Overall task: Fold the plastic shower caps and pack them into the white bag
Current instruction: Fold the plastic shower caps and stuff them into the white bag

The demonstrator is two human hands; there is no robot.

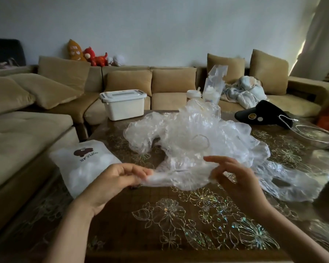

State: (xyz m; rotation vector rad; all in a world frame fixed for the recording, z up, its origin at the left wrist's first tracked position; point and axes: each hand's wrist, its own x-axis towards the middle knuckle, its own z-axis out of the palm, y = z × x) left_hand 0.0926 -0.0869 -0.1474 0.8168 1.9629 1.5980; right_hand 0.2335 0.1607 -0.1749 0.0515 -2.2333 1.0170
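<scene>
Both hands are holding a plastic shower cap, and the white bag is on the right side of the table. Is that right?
Nearly. The left hand and the right hand do hold a plastic shower cap, but the white bag lies on the left side of the table, not the right. The head view shows it.

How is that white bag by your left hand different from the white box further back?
The bag lies flat and looks soft; the box stands upright and rigid. The bag carries a brown printed logo; the box shows none, but has a clasped lid. The bag is near, at the table's left edge; the box sits farther back. Both are white.
</scene>
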